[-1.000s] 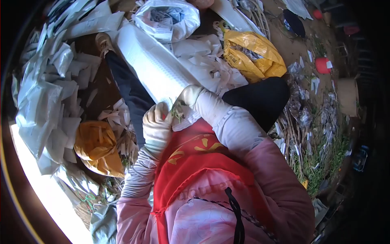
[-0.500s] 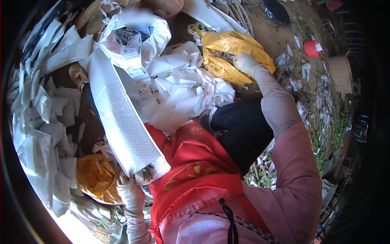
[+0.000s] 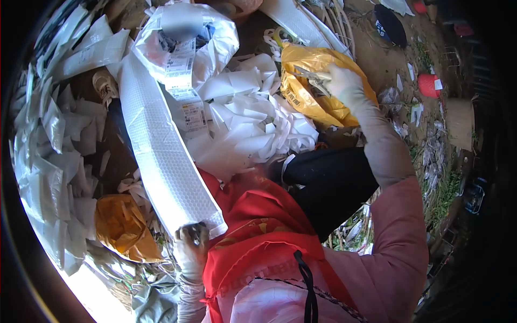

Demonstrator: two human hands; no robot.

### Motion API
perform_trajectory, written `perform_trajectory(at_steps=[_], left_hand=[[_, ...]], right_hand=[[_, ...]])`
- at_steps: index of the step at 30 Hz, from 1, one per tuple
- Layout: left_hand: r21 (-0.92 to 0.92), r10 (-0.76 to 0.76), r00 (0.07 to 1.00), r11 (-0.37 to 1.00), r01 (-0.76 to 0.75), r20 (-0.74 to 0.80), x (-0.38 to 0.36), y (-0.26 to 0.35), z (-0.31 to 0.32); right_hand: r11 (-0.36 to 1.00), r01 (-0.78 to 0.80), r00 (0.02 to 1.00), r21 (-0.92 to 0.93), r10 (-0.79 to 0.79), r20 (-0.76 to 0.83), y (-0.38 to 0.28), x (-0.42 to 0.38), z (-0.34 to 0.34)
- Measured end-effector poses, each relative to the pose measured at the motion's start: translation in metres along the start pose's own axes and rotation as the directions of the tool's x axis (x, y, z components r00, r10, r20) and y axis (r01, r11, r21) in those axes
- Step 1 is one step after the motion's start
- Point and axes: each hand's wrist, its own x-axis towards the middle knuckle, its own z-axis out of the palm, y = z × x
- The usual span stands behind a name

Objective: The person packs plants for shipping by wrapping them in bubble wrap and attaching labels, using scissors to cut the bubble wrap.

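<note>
My left hand (image 3: 190,253), in a pale glove with dark fingertips, curls at the lower end of a long white bubble-wrap sleeve (image 3: 161,140). Its fingers close on the sleeve's edge; what lies beneath them is hard to see. The sleeve slants up and away from my red apron (image 3: 264,210). My right hand (image 3: 344,85), also gloved, is closed around slender grey-brown pieces (image 3: 315,77) over the mouth of a yellow plastic bag (image 3: 301,99). Their exact kind cannot be made out.
A white bag (image 3: 221,46) with printed labels stands beyond the sleeve. Crumpled white foam sheets (image 3: 253,121) heap in the middle. Pale packets (image 3: 48,183) pile at left, near an orange-yellow bag (image 3: 121,226). At right lie a red container (image 3: 429,86) and a dark cap (image 3: 390,26).
My right hand has drawn back from inside the yellow bag, and slender pieces now show in its grip. My left hand has shifted right and curled over the sleeve's end. The view has shifted slightly.
</note>
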Motion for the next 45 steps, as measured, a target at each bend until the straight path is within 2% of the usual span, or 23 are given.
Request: perform_trajectory(at_steps=[2, 4, 5, 6, 8, 10, 13, 16, 18, 19, 22, 23, 24, 25, 26, 28, 31, 34, 35, 38, 41, 44, 45], left_hand=[[0.049, -0.014, 0.996, 0.999, 0.018, -0.086, 0.001, -0.010, 0.016], [0.145, -0.112, 0.988, 0.981, 0.126, -0.103, -0.002, -0.010, 0.023], [0.104, -0.115, 0.990, 0.987, 0.124, -0.086, -0.001, -0.017, 0.025], [0.085, -0.101, 0.981, 0.990, 0.116, -0.166, -0.004, -0.023, 0.031], [0.075, -0.109, 0.983, 0.990, 0.121, -0.149, -0.006, -0.025, 0.029], [-0.017, -0.119, 0.984, 0.993, 0.118, -0.134, -0.009, -0.026, 0.026], [-0.093, -0.084, 0.983, 0.993, 0.069, -0.165, -0.016, -0.031, 0.023], [-0.125, -0.060, 0.976, 0.992, 0.034, -0.211, -0.020, -0.041, 0.026], [-0.187, -0.072, 0.968, 0.982, 0.026, -0.241, -0.021, -0.046, 0.030], [-0.238, -0.089, 0.963, 0.971, 0.027, -0.254, -0.021, -0.048, 0.032], [-0.363, -0.042, 0.962, 0.930, -0.061, -0.270, -0.021, -0.057, 0.040], [-0.347, 0.011, 0.942, 0.928, -0.134, -0.334, -0.017, -0.063, 0.052], [-0.325, 0.066, 0.916, 0.923, -0.206, -0.395, -0.016, -0.066, 0.057], [-0.346, 0.080, 0.911, 0.909, -0.233, -0.405, -0.018, -0.059, 0.049], [-0.354, 0.090, 0.905, 0.901, -0.252, -0.416, -0.018, -0.055, 0.044], [-0.371, 0.100, 0.893, 0.885, -0.281, -0.438, -0.017, -0.050, 0.038], [-0.336, 0.127, 0.874, 0.890, -0.310, -0.470, -0.016, -0.050, 0.035], [-0.353, 0.131, 0.870, 0.877, -0.325, -0.474, -0.016, -0.051, 0.033], [-0.366, 0.122, 0.871, 0.873, -0.322, -0.476, -0.016, -0.051, 0.032], [-0.364, 0.129, 0.863, 0.869, -0.336, -0.488, -0.015, -0.049, 0.030], [-0.291, 0.187, 0.840, 0.881, -0.372, -0.509, -0.013, -0.054, 0.036], [-0.249, 0.210, 0.834, 0.892, -0.377, -0.510, -0.013, -0.061, 0.041], [-0.252, 0.208, 0.836, 0.892, -0.375, -0.508, -0.013, -0.062, 0.043]], right_hand=[[0.946, 0.131, 0.978, 0.295, -0.173, 0.120, -0.007, -0.037, -0.041], [0.678, 0.234, 0.878, 0.697, -0.455, 0.148, -0.013, -0.078, -0.028], [0.718, -0.017, 0.772, 0.696, -0.433, 0.466, -0.034, -0.107, -0.039], [0.764, -0.244, 0.575, 0.597, -0.382, 0.724, -0.054, -0.137, -0.053], [0.617, -0.184, 0.371, 0.765, -0.677, 0.636, -0.071, -0.188, -0.025], [0.442, -0.425, 0.281, 0.790, -0.765, 0.579, -0.094, -0.230, -0.015], [0.453, -0.561, 0.189, 0.693, -0.745, 0.639, -0.117, -0.256, -0.022], [0.364, -0.693, 0.211, 0.622, -0.722, 0.658, -0.125, -0.273, -0.021], [0.130, -0.811, 0.301, 0.571, -0.744, 0.597, -0.115, -0.282, 0.004], [0.258, -0.683, 0.317, 0.683, -0.738, 0.596, -0.125, -0.271, -0.018], [0.091, -0.236, 0.581, 0.968, -0.785, 0.215, -0.168, -0.245, -0.042], [0.159, -0.411, 0.474, 0.898, -0.804, 0.359, -0.184, -0.243, -0.043], [0.238, 0.291, 0.315, 0.927, -0.938, 0.141, -0.196, -0.239, -0.032], [0.063, 0.848, 0.129, 0.527, -0.988, -0.089, -0.208, -0.235, -0.021], [-0.203, 0.965, -0.166, 0.164, -0.963, -0.212, -0.218, -0.235, -0.008], [0.140, 0.907, -0.019, 0.398, -0.929, 0.370, -0.227, -0.232, 0.023], [-0.049, 0.961, -0.104, 0.271, -0.976, 0.190, -0.238, -0.226, 0.039], [0.111, 0.838, -0.086, 0.535, -0.940, 0.331, -0.254, -0.220, 0.038], [0.446, 0.610, 0.049, 0.655, -0.847, 0.530, -0.255, -0.220, 0.030], [0.420, 0.373, 0.197, 0.828, -0.907, 0.372, -0.259, -0.224, 0.043], [0.136, 0.589, 0.028, 0.797, -0.989, 0.148, -0.260, -0.218, 0.081], [0.242, 0.637, 0.062, 0.732, -0.962, 0.265, -0.267, -0.235, 0.060], [0.127, 0.742, 0.018, 0.659, -0.985, 0.170, -0.266, -0.237, 0.084]])
